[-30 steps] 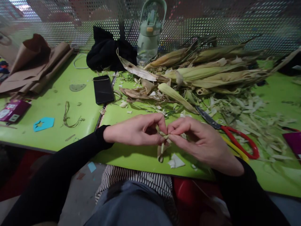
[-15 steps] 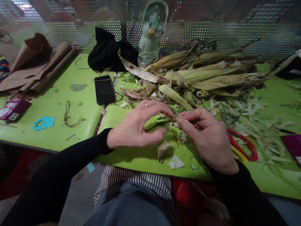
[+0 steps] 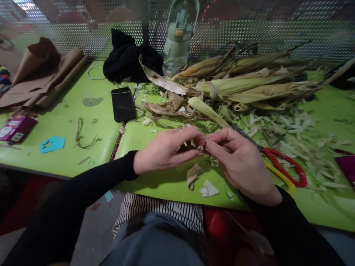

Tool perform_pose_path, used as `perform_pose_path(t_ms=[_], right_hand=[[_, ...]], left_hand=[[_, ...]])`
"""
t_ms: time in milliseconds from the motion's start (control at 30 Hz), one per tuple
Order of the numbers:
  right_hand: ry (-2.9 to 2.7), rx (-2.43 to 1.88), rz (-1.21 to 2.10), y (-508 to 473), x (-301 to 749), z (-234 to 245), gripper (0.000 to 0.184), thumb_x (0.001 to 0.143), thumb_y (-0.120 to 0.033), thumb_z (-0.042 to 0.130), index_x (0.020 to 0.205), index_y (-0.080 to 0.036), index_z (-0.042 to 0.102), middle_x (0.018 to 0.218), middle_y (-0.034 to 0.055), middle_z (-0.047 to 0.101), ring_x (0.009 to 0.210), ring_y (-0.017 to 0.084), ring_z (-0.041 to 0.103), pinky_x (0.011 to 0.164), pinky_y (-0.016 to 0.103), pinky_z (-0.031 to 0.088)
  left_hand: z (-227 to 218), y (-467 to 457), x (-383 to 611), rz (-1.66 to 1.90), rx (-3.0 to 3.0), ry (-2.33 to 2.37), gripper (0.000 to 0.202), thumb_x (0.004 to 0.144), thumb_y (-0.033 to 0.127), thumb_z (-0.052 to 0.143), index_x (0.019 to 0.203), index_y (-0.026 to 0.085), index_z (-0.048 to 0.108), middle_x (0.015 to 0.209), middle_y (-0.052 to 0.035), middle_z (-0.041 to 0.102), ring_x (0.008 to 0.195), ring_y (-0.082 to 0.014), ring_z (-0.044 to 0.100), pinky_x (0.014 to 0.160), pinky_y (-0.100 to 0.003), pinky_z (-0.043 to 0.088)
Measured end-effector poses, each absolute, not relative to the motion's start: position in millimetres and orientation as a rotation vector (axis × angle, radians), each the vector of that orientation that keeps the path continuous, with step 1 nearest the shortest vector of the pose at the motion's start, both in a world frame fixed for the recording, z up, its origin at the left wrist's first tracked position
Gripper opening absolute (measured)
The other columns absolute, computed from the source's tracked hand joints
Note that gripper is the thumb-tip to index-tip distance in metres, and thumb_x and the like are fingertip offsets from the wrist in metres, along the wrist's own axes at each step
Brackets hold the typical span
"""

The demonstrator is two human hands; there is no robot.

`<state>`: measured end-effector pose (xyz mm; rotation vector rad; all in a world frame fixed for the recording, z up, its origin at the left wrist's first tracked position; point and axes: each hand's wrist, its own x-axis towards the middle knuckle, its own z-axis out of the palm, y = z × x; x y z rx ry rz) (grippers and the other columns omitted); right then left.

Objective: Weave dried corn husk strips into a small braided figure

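Note:
My left hand point(image 3: 172, 148) and my right hand point(image 3: 241, 162) meet over the front of the green table. Their fingertips pinch a small pale rolled piece point(image 3: 200, 147), probably corn husk, with a round hollow end showing. Most of it is hidden by my fingers. Just below lie a curled scrap of husk point(image 3: 193, 175) and a white scrap point(image 3: 209, 188). A light corn husk point(image 3: 208, 112) rests just beyond my fingers. Beside my right hand are scissors point(image 3: 287, 166) with red and yellow handles, their blades pointing away to the left.
Dried corn husks point(image 3: 249, 87) are heaped at the back, with shredded husk strips point(image 3: 294, 136) to the right. A green bottle point(image 3: 177, 44), a black cloth point(image 3: 130, 61), a phone point(image 3: 123, 105), brown paper point(image 3: 41, 77), a purple box point(image 3: 18, 129) and a blue cutout point(image 3: 52, 144) stand or lie around.
My left hand has moved right and closed its fingers at the small piece, against my right fingertips. The scissors' blades now show more.

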<state>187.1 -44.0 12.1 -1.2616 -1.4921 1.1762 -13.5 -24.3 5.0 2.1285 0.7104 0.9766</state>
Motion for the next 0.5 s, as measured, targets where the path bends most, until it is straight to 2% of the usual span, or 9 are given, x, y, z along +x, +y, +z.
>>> perform_pose_path(t_ms=[133, 267, 367, 500], right_hand=[[-1.506, -1.286, 1.139, -45, 187, 15, 0.024, 0.083, -0.044, 0.075, 0.08, -0.023, 0.063, 0.079, 0.0012, 0.069, 0.07, 0.015, 0.061, 0.063, 0.028, 0.05], [-1.626, -1.3, 1.031, -45, 189, 20, 0.022, 0.086, -0.043, 0.072, 0.084, -0.023, 0.063, 0.08, 0.0019, 0.069, 0.068, 0.015, 0.06, 0.06, 0.028, 0.051], [-1.727, -1.223, 0.953, -44, 194, 18, 0.021, 0.09, -0.044, 0.068, 0.094, -0.024, 0.064, 0.083, 0.0022, 0.069, 0.072, 0.016, 0.064, 0.062, 0.029, 0.053], [-2.006, -1.0, 0.507, -40, 200, 13, 0.026, 0.086, -0.036, 0.074, 0.109, -0.027, 0.065, 0.098, 0.0032, 0.073, 0.08, 0.019, 0.068, 0.07, 0.034, 0.057]], left_hand=[[7, -21, -13, 0.892, 1.676, 0.614, 0.025, 0.09, 0.035, 0.07, 0.097, 0.015, 0.057, 0.095, -0.0041, 0.064, 0.075, -0.0091, 0.06, 0.068, -0.023, 0.052], [6, -21, -9, 0.896, 1.405, 0.588, 0.032, 0.086, 0.04, 0.074, 0.093, 0.014, 0.056, 0.089, -0.0016, 0.061, 0.073, -0.0075, 0.062, 0.069, -0.023, 0.054], [6, -23, -7, 0.895, 1.339, 0.635, 0.037, 0.083, 0.043, 0.077, 0.092, 0.014, 0.056, 0.083, -0.0001, 0.061, 0.071, -0.0077, 0.063, 0.068, -0.023, 0.054], [6, -24, -8, 0.888, 1.333, 0.691, 0.038, 0.083, 0.045, 0.076, 0.094, 0.014, 0.056, 0.079, 0.0008, 0.062, 0.069, -0.0079, 0.062, 0.067, -0.022, 0.052]])
